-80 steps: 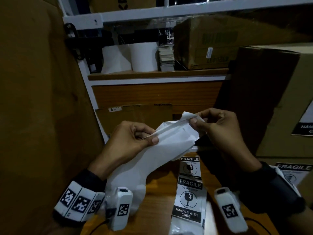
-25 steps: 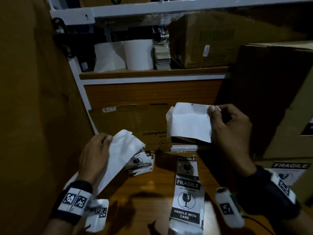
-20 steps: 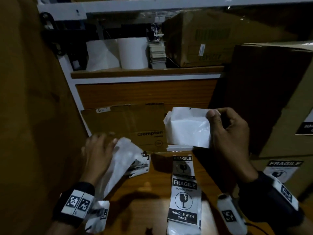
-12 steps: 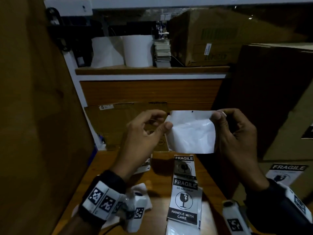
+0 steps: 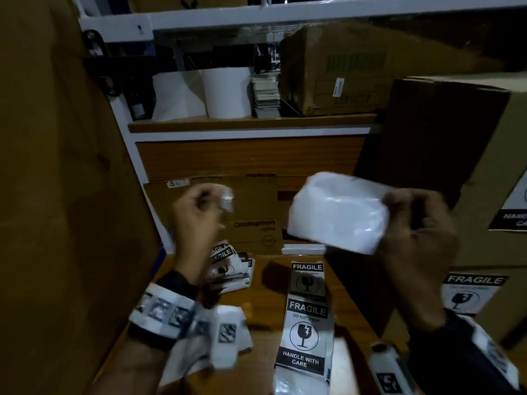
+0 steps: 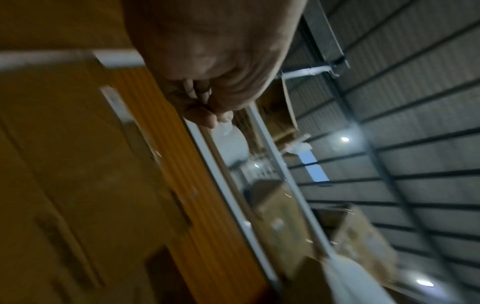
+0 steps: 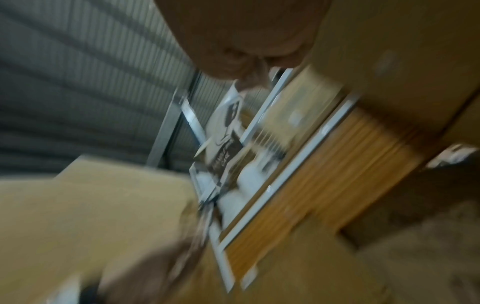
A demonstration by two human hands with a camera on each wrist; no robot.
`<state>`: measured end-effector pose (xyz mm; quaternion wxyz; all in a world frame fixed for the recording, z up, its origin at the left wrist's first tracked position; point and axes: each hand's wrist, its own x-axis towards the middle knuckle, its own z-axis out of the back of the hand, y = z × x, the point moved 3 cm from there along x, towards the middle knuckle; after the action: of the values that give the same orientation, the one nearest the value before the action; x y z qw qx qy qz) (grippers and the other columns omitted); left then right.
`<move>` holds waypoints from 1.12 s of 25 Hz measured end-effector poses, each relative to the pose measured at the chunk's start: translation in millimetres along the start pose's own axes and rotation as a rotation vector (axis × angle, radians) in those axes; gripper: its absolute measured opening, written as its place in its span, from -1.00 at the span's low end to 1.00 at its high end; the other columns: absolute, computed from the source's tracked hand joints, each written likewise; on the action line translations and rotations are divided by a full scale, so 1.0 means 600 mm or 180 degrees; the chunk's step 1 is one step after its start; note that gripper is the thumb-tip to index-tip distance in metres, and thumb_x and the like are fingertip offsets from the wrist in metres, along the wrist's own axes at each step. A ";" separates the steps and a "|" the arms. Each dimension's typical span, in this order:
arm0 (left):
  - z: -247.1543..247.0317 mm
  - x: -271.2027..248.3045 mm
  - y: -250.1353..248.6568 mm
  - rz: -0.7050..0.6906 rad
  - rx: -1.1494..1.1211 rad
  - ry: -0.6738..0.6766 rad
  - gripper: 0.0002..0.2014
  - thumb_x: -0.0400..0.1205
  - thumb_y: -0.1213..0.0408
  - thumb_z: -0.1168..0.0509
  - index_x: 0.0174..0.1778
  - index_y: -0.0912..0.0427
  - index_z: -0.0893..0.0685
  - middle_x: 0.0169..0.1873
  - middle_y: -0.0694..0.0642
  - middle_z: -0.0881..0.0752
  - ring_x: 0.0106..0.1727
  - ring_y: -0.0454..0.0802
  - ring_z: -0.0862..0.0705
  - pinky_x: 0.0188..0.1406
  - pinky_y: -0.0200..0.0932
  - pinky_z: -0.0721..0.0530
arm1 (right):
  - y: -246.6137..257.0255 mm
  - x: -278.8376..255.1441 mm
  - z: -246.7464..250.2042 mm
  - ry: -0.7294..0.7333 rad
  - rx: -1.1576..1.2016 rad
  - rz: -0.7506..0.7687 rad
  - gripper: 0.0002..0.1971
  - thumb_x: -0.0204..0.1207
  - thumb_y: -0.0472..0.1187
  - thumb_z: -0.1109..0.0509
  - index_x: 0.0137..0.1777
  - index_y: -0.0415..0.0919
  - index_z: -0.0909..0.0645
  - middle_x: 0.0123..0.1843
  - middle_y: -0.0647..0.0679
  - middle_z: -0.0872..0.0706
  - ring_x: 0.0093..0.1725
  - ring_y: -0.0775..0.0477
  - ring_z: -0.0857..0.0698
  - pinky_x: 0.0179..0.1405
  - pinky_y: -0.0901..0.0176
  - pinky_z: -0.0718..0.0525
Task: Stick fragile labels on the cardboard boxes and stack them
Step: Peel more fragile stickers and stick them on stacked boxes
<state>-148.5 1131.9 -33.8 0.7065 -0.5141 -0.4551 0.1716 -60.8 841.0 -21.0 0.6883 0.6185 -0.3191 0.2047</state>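
Note:
My right hand (image 5: 392,203) pinches the right edge of a fragile label (image 5: 336,212) held up over the table, its white back toward me. The right wrist view shows the label's printed face (image 7: 226,131) hanging from my fingers. My left hand (image 5: 218,199) is apart from the label, to its left, with curled fingers pinching a small pale scrap of backing (image 5: 227,201). That scrap (image 6: 224,124) shows at my fingertips in the left wrist view. A large cardboard box (image 5: 470,155) on the right carries fragile labels. Another tall box (image 5: 57,195) fills the left.
A strip of fragile labels (image 5: 308,317) lies on the wooden table (image 5: 262,306), with a loose pile of labels (image 5: 228,263) and discarded white backing (image 5: 188,357) to its left. A flat Crompton carton (image 5: 253,220) leans at the back. Shelves behind hold white rolls (image 5: 225,92) and a box (image 5: 342,69).
My left hand dropped the big backing sheet onto the table, rose to the label's left edge, then pulled away left with a small scrap. The right hand kept hold of the label.

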 end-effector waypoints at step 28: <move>0.010 -0.205 -0.011 0.0558 0.1404 0.0303 -0.67 0.78 -0.05 -0.27 -0.03 0.13 -0.77 -0.24 0.14 -0.84 -0.29 -0.08 -0.77 -0.35 -0.13 -0.70 | -0.041 -0.105 0.124 0.1093 -0.0353 0.1146 -0.75 0.69 -0.02 -0.45 0.04 -0.23 -0.77 -0.10 -0.08 -0.82 -0.16 0.09 -0.72 -0.25 0.31 -0.63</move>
<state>-219.8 1045.3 -84.8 0.8047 -0.3924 -0.3264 0.3031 -103.1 771.5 -80.1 0.7177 0.4692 -0.3132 0.4082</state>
